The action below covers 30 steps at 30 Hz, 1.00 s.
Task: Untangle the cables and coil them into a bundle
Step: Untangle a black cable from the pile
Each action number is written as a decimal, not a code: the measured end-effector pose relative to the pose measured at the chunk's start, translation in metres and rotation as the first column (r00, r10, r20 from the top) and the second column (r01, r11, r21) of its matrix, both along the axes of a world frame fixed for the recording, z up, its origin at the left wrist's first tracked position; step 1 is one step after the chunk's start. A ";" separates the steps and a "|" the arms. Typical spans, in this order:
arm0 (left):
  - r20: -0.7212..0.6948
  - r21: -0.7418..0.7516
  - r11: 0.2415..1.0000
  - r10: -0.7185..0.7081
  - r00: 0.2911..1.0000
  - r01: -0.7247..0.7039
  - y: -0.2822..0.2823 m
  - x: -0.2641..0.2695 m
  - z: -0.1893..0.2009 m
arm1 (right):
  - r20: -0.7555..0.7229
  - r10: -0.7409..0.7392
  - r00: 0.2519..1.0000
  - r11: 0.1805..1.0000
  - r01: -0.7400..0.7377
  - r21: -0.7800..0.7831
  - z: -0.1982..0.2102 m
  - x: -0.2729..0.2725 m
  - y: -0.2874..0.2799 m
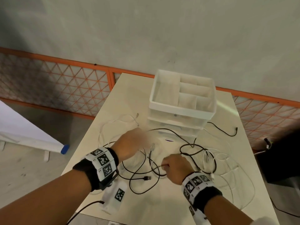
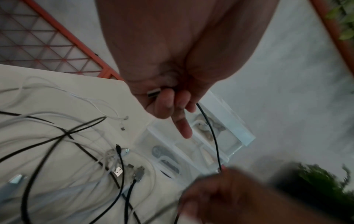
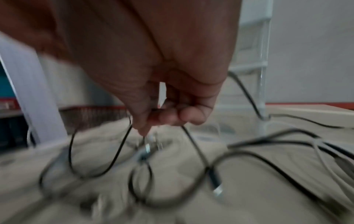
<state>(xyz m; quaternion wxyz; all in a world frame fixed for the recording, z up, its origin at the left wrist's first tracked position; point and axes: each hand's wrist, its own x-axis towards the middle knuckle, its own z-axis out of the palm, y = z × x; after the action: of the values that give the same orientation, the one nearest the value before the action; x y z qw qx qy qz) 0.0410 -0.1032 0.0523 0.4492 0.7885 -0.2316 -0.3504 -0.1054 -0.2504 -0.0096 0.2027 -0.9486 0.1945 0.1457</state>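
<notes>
- Head view: the left hand (image 1: 131, 143) and right hand (image 1: 176, 168) work over a white counter (image 1: 100, 143) strewn with tangled black cables (image 1: 186, 148) and white cables (image 1: 113, 122). A white drawer organiser (image 1: 181, 96) stands behind the tangle. The right grip pinches a black strand; the left grip's contents are hidden by the hand's back and by blur. Tagged wristbands and a tagged white block (image 1: 116, 197) carry square coded markers; no readable wording.
- Left wrist view: the left hand (image 2: 172, 98) curls round a black cable (image 2: 210, 133) with a metal plug end at the palm. The cable runs from that grip straight to the right hand (image 2: 229, 194), its long axis spanning the two grips, above the organiser. Loose USB plugs (image 2: 118, 171) lie to the side.
- Right wrist view: the right hand (image 3: 168, 115) pinches the black cable (image 3: 122, 145), loops hanging below onto the counter. Heavy blur; no brand legible.
- Judgement: the left hand holds the free end, so feeding slack suits the right.
</notes>
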 end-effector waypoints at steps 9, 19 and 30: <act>0.236 0.125 0.990 -0.088 0.968 0.059 0.013 0.020 -0.018 | 0.570 -0.633 0.524 0.774 0.411 0.481 0.135 0.007 -0.075; 0.158 -0.010 0.999 -0.050 0.986 0.053 -0.019 0.035 0.051 | 0.624 -0.369 0.689 0.922 0.355 0.154 0.119 0.014 -0.030; -0.206 -0.155 0.977 0.112 0.972 -0.146 -0.041 0.023 0.070 | 0.477 -0.079 0.875 0.959 -0.064 0.276 0.136 0.030 0.000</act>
<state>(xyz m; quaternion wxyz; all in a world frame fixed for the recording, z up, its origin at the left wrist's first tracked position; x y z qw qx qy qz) 0.0643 -0.1443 0.1221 0.5572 0.7225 -0.1633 -0.3754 -0.0759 -0.2507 0.1264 0.3792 -0.9150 0.1188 -0.0702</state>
